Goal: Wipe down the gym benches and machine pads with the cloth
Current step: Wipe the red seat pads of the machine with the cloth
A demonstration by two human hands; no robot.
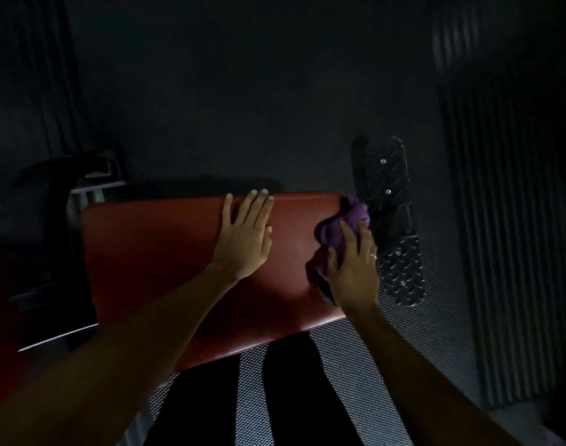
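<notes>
The pad (159, 252) is a red, glossy vinyl cushion lying across the middle of the view, above a dark textured floor (243, 123). The left hand (243, 233) lies flat on its far edge with fingers straight and spread, holding nothing.

The right hand (352, 262) is at the pad's right end. Its fingers bend over a bunched purple cloth (355, 214), the thumb sits against the wad's left side, and it presses the cloth onto the vinyl. Folds of cloth poke out past the fingertips at the far right corner. A black tread-pattern footplate (394, 220) stands just right of that hand.

The cloth looks light, soft and limp, so it is probably best kept wadded under the palm – loose ends would drag. The vinyl looks smooth and likely slick, with padding that gives a little. Firm, flat pressure should suit it, and the seams and edges probably need the most care.
</notes>
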